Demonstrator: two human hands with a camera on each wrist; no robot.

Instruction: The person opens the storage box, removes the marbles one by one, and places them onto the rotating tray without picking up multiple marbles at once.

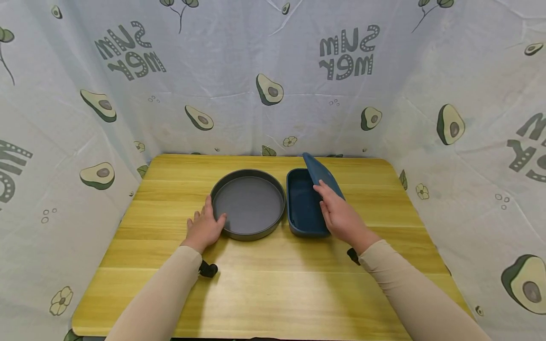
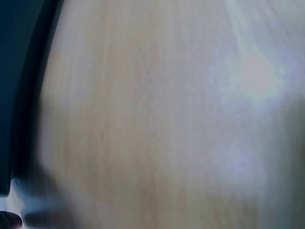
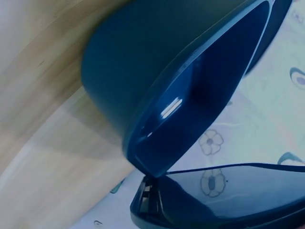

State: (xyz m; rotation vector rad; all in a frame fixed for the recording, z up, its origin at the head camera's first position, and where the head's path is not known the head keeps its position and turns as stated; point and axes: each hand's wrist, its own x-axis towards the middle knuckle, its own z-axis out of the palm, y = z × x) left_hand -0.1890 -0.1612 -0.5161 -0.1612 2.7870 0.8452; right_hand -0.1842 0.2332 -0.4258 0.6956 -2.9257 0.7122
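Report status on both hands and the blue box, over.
Left hand touching round pan. Right hand at tilted-up lid. Blue box open. Round pan close beside it, not covering the opening.

Ahead of you: pale creased cloth [image 1: 230, 57] hangs, wrapping left and right | on it you've got avocado prints [image 1: 269, 90], little flowers [image 1: 290, 141], SUMMER lettering [image 1: 347, 52] running backwards! | below you: yellow wood-grain table [image 1: 264, 293], rounded corners | your left-wrist view catches bright glare [image 2: 257, 78] on the wood
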